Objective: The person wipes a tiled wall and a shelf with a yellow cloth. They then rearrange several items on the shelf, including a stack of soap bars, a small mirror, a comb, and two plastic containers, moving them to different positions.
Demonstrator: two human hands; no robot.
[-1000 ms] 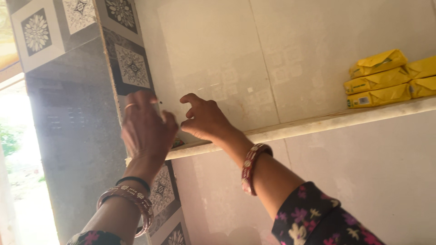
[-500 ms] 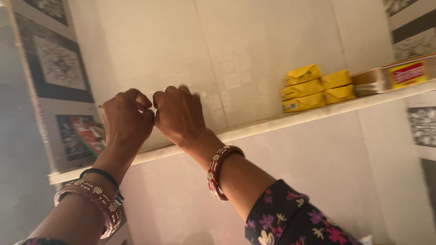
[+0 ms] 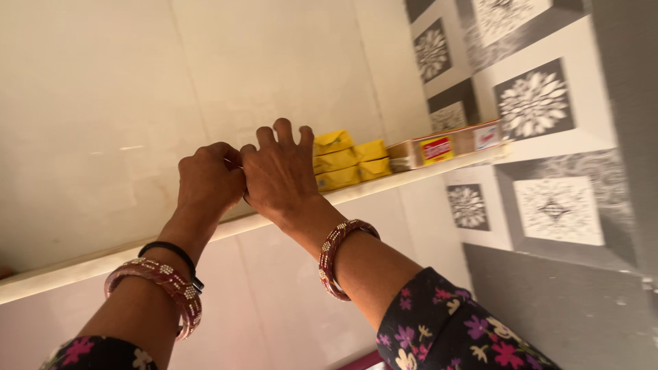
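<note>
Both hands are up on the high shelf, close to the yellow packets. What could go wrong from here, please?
1. The right hand is right beside the stacked yellow packets; a sideways move might knock them off the shelf.
2. The shelf top is hidden from below, so the left hand and the right work partly blind.
3. The bangles could catch the shelf edge.

Both hands raised, touching: left [image 3: 208, 179] curled, seemingly fisted; right [image 3: 281, 171] w/ fingers spread.
</note>
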